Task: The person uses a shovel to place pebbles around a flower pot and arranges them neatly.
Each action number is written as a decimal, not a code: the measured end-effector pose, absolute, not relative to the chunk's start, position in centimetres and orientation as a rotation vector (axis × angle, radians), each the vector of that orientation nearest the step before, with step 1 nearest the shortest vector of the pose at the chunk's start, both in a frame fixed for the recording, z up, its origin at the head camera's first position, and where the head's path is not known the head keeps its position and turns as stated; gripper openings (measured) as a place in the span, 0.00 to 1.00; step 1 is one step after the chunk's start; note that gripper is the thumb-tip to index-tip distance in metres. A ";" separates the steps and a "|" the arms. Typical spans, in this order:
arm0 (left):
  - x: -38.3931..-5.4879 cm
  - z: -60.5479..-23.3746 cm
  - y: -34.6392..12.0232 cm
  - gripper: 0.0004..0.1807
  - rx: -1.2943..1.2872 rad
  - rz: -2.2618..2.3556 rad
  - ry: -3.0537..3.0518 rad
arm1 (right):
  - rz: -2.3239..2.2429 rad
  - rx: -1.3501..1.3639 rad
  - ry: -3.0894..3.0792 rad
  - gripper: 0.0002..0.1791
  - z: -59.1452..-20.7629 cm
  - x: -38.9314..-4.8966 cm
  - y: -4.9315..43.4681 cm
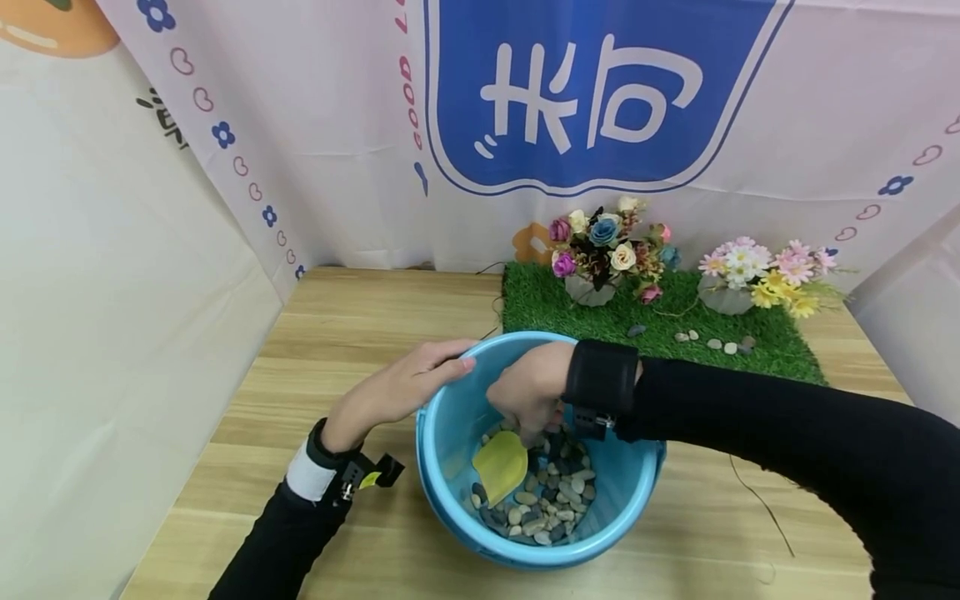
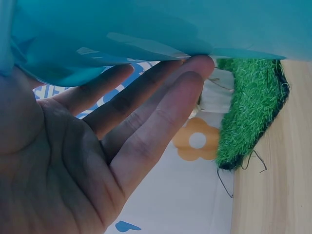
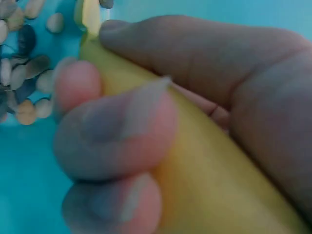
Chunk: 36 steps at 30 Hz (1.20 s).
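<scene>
A light blue bucket (image 1: 441,492) stands on the wooden table with a bed of grey, white and dark pebbles (image 1: 551,500) at its bottom. Inside it, my right hand (image 1: 531,387) grips a yellow shovel by its thick handle (image 3: 195,161), fingers curled round it. The yellow shovel's blade (image 1: 501,468) lies over the pebbles on the left side. My left hand (image 1: 408,383) rests at the bucket's left rim, thumb near the edge. In the left wrist view its straight fingers (image 2: 161,112) reach along the outside of the bucket wall.
Behind the bucket lies a green turf mat (image 1: 630,321) with two pots of artificial flowers, one mixed (image 1: 611,246) and one pink and yellow (image 1: 765,271). A few stones (image 1: 716,343) sit on the mat. A thin dark strand (image 1: 761,504) lies on the table (image 1: 315,333) at right.
</scene>
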<state>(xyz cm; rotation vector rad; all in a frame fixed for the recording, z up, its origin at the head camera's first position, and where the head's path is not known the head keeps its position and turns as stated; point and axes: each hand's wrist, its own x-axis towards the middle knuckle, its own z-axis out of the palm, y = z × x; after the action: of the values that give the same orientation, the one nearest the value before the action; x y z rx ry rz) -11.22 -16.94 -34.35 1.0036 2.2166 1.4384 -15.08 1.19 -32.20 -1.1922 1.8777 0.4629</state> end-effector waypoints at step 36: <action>-10.7 -33.1 -16.7 0.18 0.969 1.449 2.186 | 0.264 -1.317 1.812 0.17 -30.5 -14.7 2.6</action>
<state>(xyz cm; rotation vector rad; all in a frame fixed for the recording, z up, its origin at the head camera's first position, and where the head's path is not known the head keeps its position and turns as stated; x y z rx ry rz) -10.72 -16.72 -33.09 0.9692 2.1855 1.4486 -14.74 2.57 -30.46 -1.3170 1.8117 0.2638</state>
